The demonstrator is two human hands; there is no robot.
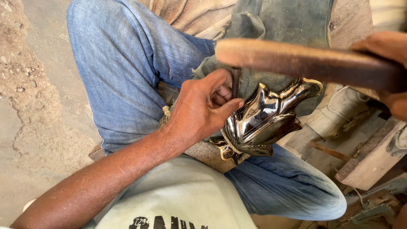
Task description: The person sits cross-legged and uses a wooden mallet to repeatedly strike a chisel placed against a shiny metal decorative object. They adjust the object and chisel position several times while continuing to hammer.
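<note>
Seated metalwork: punch set on a shiny piece, wooden striker raised.
Left hand (199, 111) pinches a thin metal punch (235, 80) upright on the polished leaf-shaped piece (265, 121) in the lap; keep it steady. Right hand (392, 72), far right, grips the wooden striker (305, 61).

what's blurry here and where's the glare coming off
Head view: the wooden handle in the right hand is soft and smeared, close to the lens; the left hand pinching the thin punch is sharp; bright glare streaks run across the polished metal piece; daylight is even, shadows soft.
</note>
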